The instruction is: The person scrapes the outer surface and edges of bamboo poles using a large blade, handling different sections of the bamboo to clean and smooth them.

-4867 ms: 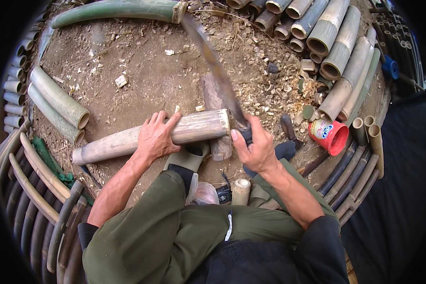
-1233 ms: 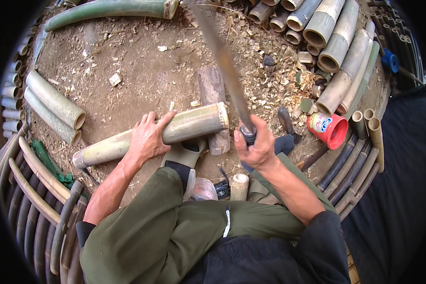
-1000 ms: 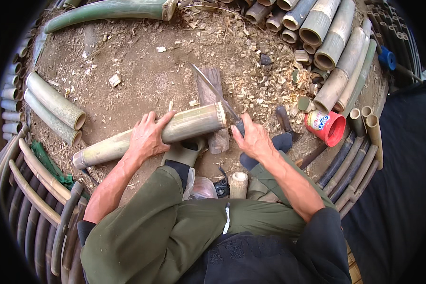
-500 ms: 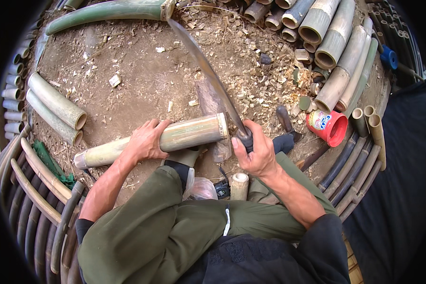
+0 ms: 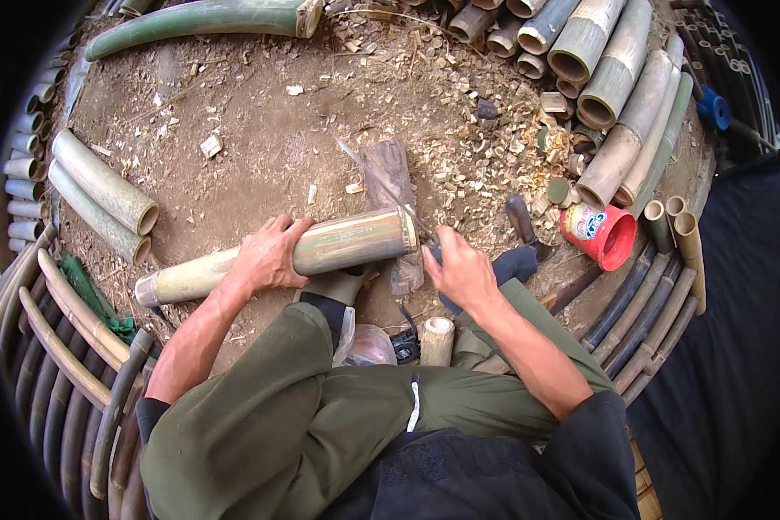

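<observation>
A thick bamboo section (image 5: 355, 244) lies across in front of me, its right end resting on a dark wooden block (image 5: 385, 166). My left hand (image 5: 273, 254) is wrapped over its middle, pressing it from above. My right hand (image 5: 465, 270) is closed round the handle of a machete (image 5: 412, 218), just beyond the bamboo's right end. The thin blade is smeared by motion and sits at that end's rim; whether it touches or cuts there, I cannot tell. Most of the handle is hidden by my fingers.
A second knife handle (image 5: 520, 218) and a red plastic tub (image 5: 617, 239) lie to the right. Bamboo poles (image 5: 620, 143) are stacked far right. Two pieces (image 5: 104, 186) rest at left, and a green pole (image 5: 199, 28) at the back. Wood chips (image 5: 459, 165) litter the ground.
My right hand has turned the machete from a raised, upright slant down to the bamboo's right end. My left hand and the bamboo stay in place.
</observation>
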The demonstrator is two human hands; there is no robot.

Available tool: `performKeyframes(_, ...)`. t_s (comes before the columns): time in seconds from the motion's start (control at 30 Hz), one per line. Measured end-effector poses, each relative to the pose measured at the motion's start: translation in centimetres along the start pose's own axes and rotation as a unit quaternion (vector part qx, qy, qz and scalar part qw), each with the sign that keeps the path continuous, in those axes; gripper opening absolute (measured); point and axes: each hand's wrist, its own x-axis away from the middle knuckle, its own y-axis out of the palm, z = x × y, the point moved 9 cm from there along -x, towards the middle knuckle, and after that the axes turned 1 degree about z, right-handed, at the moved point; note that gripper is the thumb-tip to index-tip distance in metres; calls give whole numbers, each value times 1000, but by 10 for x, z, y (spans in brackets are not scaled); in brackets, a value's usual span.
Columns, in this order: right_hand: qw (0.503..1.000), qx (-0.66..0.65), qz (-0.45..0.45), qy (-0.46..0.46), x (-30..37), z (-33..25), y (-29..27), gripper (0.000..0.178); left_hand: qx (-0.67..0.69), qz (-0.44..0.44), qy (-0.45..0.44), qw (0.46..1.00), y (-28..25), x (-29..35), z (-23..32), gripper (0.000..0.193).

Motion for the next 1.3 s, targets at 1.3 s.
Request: performKeyframes(1.3, 976, -205, 56, -40, -13, -25, -40, 34, -56, 139, -10, 989, 14, 29, 13, 97)
